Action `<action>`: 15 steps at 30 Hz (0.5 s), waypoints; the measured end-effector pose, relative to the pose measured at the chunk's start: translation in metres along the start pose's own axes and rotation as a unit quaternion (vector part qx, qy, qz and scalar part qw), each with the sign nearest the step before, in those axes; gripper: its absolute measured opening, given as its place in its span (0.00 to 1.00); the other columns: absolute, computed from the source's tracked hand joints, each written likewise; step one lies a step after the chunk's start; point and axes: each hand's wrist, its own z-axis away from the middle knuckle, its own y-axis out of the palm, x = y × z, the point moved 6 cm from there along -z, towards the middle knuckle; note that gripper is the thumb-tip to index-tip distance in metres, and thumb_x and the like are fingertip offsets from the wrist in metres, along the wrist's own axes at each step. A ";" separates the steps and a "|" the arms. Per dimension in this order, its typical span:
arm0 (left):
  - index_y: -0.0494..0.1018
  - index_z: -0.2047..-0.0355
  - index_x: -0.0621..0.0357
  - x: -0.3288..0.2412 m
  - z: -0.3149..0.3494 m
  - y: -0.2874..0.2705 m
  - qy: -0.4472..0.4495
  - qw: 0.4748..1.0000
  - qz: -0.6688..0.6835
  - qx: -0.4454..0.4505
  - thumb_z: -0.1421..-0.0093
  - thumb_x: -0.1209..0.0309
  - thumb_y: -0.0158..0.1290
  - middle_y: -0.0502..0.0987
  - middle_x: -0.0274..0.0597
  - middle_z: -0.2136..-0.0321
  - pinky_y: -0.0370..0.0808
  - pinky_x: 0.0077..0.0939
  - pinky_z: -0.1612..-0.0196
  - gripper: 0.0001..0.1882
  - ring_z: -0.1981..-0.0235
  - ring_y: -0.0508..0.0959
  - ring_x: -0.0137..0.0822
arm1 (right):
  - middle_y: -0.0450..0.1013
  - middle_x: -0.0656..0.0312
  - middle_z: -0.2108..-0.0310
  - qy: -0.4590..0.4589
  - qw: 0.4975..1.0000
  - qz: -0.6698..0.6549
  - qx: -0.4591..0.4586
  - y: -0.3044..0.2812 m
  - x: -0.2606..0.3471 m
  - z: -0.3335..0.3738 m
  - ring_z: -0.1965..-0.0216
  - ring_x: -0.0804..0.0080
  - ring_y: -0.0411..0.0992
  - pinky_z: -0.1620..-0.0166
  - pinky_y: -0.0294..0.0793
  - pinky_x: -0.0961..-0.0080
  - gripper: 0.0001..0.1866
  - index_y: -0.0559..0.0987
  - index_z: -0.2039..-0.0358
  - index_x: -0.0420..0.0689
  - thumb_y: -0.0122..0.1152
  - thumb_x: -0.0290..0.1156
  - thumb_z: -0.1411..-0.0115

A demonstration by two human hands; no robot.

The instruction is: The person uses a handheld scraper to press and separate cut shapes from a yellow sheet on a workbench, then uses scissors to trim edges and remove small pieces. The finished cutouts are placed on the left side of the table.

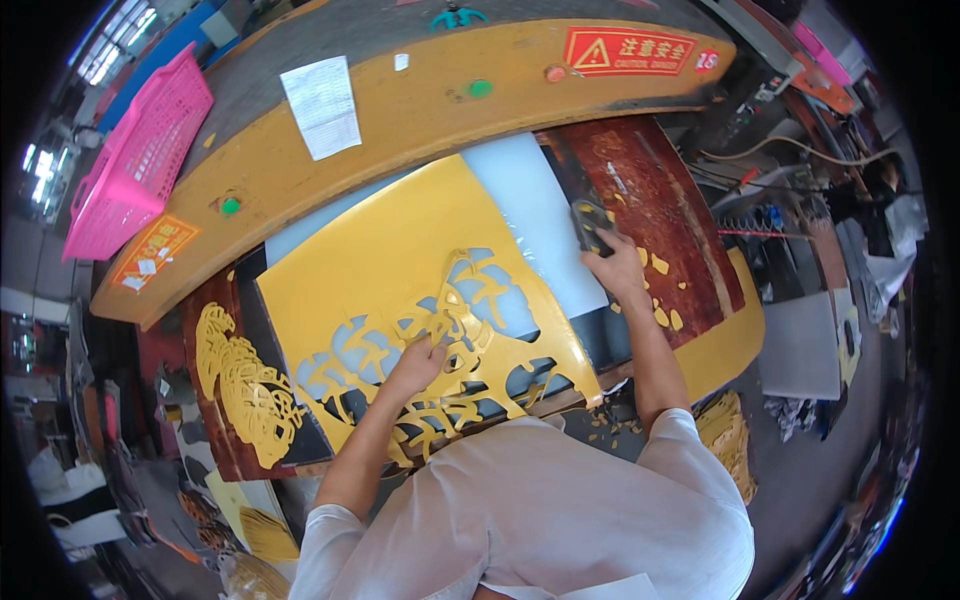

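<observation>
A large yellow sheet (400, 235) lies across the press bed, its near half cut through with many curved openings. Over those openings, my left hand (424, 362) is closed on some yellow cut strips (450, 318); whether they are loose or part of the sheet I cannot tell. My right hand (620, 270) grips a dark, elongated cutting die (590, 222) by its near end, beyond the sheet's right edge. Beneath the sheet, a pale white-blue board (545, 200) shows at the back and through the openings.
A yellow press beam (420, 90) with green and red buttons spans the back. On the left lies a pile of yellow cut pieces (240, 385). Small yellow scraps (660, 264) dot the reddish-brown surface (690, 220) at right. A pink basket (140, 150) stands far left.
</observation>
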 end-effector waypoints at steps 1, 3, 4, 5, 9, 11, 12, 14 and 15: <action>0.75 0.46 0.64 -0.011 0.001 0.002 0.076 0.996 0.033 -0.039 0.23 0.60 0.48 0.82 0.45 0.60 0.78 0.33 0.56 0.19 0.64 0.80 0.34 | 0.74 0.39 0.37 0.008 0.999 0.042 0.017 0.000 -0.010 0.001 0.35 0.47 0.73 0.34 0.73 0.59 0.36 0.83 0.38 0.45 0.71 0.46 0.47; 0.74 0.44 0.62 -0.016 0.000 0.010 0.060 0.975 0.202 -0.075 0.23 0.60 0.49 0.82 0.44 0.59 0.78 0.33 0.57 0.18 0.64 0.80 0.32 | 0.71 0.37 0.35 0.022 0.990 0.127 0.047 0.004 -0.020 0.002 0.34 0.40 0.71 0.33 0.71 0.53 0.33 0.84 0.40 0.47 0.68 0.46 0.46; 0.74 0.43 0.61 -0.017 -0.002 0.015 0.033 0.953 0.291 -0.080 0.24 0.61 0.49 0.82 0.44 0.59 0.79 0.33 0.57 0.18 0.65 0.80 0.31 | 0.72 0.38 0.35 -0.035 0.988 0.147 0.031 0.008 -0.011 0.001 0.35 0.40 0.71 0.33 0.72 0.52 0.31 0.84 0.41 0.47 0.67 0.45 0.44; 0.73 0.43 0.60 -0.022 -0.004 0.016 0.032 0.947 0.307 -0.083 0.24 0.60 0.50 0.81 0.43 0.60 0.79 0.32 0.58 0.18 0.66 0.79 0.31 | 0.72 0.38 0.36 -0.074 0.981 0.178 0.025 0.015 0.001 -0.003 0.35 0.40 0.71 0.34 0.72 0.52 0.28 0.85 0.42 0.48 0.66 0.44 0.43; 0.73 0.45 0.60 -0.033 -0.026 0.017 -0.047 0.903 0.423 -0.049 0.23 0.53 0.51 0.79 0.41 0.64 0.80 0.32 0.63 0.22 0.70 0.79 0.32 | 0.80 0.41 0.47 -0.298 0.953 -0.035 0.037 0.084 0.091 -0.027 0.44 0.42 0.77 0.38 0.76 0.50 0.16 0.87 0.52 0.45 0.63 0.30 0.39; 0.73 0.47 0.61 -0.039 -0.046 0.015 -0.078 0.874 0.478 -0.039 0.23 0.49 0.49 0.78 0.41 0.65 0.80 0.32 0.64 0.25 0.71 0.78 0.34 | 0.79 0.42 0.46 -0.365 0.917 -0.147 0.069 0.136 0.138 -0.040 0.42 0.40 0.76 0.37 0.75 0.51 0.15 0.87 0.52 0.45 0.65 0.32 0.39; 0.73 0.48 0.62 -0.043 -0.058 0.014 -0.090 0.864 0.495 -0.037 0.23 0.47 0.48 0.78 0.41 0.66 0.80 0.33 0.64 0.27 0.72 0.78 0.35 | 0.78 0.45 0.43 -0.380 0.912 -0.132 0.088 0.164 0.156 -0.044 0.38 0.41 0.73 0.33 0.71 0.51 0.16 0.87 0.51 0.46 0.65 0.34 0.38; 0.72 0.49 0.63 -0.058 -0.080 0.008 -0.070 0.831 0.552 0.009 0.22 0.45 0.46 0.77 0.42 0.67 0.81 0.34 0.64 0.29 0.72 0.78 0.36 | 0.75 0.49 0.38 -0.407 0.903 -0.090 0.103 0.200 0.173 -0.046 0.32 0.43 0.67 0.28 0.64 0.51 0.18 0.87 0.48 0.49 0.66 0.37 0.38; 0.72 0.50 0.64 -0.069 -0.088 0.008 -0.039 0.805 0.590 0.054 0.22 0.44 0.45 0.76 0.41 0.68 0.81 0.34 0.65 0.30 0.72 0.78 0.36 | 0.74 0.51 0.36 -0.419 0.900 -0.061 0.100 0.212 0.177 -0.044 0.30 0.44 0.64 0.26 0.60 0.50 0.19 0.87 0.48 0.50 0.66 0.39 0.38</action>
